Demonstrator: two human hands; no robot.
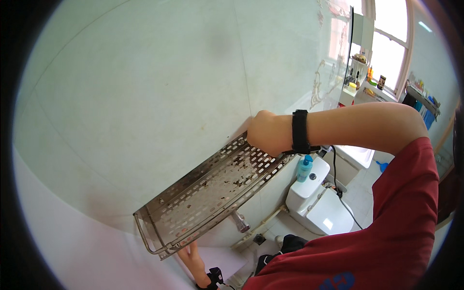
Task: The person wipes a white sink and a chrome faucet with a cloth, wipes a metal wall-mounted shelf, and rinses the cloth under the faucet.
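Observation:
A perforated metal wall shelf (214, 192) with a rail and brown stains slants across the middle, its back edge along the pale tiled wall (163, 90). At the shelf's upper right end is my right hand (267, 133), curled over that end with its fingertips hidden; a black band circles the wrist. My left hand (192, 258) is under the lower left end, its fingers partly visible through the slots and against the underside. Whether it grips the shelf is not clear. A black device is strapped to my left wrist.
Below the shelf, a metal fitting (240, 222) juts from the wall. A white toilet (328, 214) stands to the right, with a blue pump bottle (304, 169) on its tank. A black cable (335, 177) hangs beside it. Farther back are a washbasin (357, 154) and a window (389, 54).

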